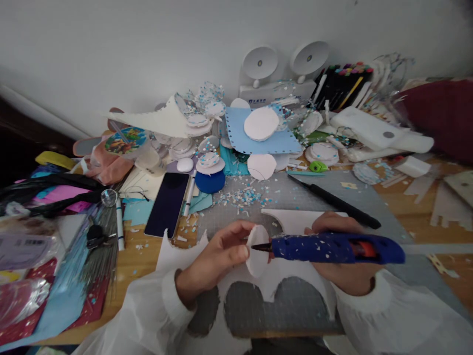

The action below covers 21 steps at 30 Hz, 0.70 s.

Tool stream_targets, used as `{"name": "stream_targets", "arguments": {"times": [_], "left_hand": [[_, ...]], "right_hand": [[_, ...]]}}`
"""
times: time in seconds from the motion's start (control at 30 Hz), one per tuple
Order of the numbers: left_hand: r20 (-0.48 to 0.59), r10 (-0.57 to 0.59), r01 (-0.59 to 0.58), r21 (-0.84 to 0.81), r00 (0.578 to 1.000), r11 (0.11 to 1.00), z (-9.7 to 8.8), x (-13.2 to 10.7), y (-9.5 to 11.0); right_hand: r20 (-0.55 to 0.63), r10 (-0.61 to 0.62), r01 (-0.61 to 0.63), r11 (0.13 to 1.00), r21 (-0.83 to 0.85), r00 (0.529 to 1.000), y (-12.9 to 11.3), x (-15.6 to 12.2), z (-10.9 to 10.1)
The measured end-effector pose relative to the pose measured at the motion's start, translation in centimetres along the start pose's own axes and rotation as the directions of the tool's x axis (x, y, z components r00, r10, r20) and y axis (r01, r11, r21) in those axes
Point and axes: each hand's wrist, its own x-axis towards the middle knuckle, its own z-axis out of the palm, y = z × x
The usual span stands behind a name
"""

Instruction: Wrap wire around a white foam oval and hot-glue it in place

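Between the thumb and fingers of my left hand [221,254] a white foam disc [257,264] is held on edge, tilted toward the right. My right hand [332,273] grips a blue glue gun [314,248] flecked with white bits. Its dark nozzle points left and meets or nearly meets the disc's face; I cannot tell if it touches. Beneath both hands lies a white foam sheet [271,291] with round holes cut out of it, over a grey cutting mat [244,310].
A black-handled tool [343,204] with a thin blade lies behind my right hand. To the left are a phone [167,204] and a white marker [189,194]. Foam discs, a blue sheet [236,130], blue and white crumbs [244,197] and a twin-headed lamp [277,91] fill the back.
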Motion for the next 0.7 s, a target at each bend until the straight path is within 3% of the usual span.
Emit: {"name": "stream_targets", "arguments": {"times": [0.4,0.7], "left_hand": [[0.028,0.027,-0.027,-0.015,0.999,1.0,-0.2,0.1,-0.2],[-0.02,0.007,-0.008,-0.012,1.0,1.0,-0.5,0.0,-0.5]], "right_hand": [[0.056,-0.012,0.007,0.996,0.09,0.998,-0.1,0.1,-0.1],[0.145,-0.049,0.048,0.999,0.006,0.988,0.9,-0.4,-0.9]]}}
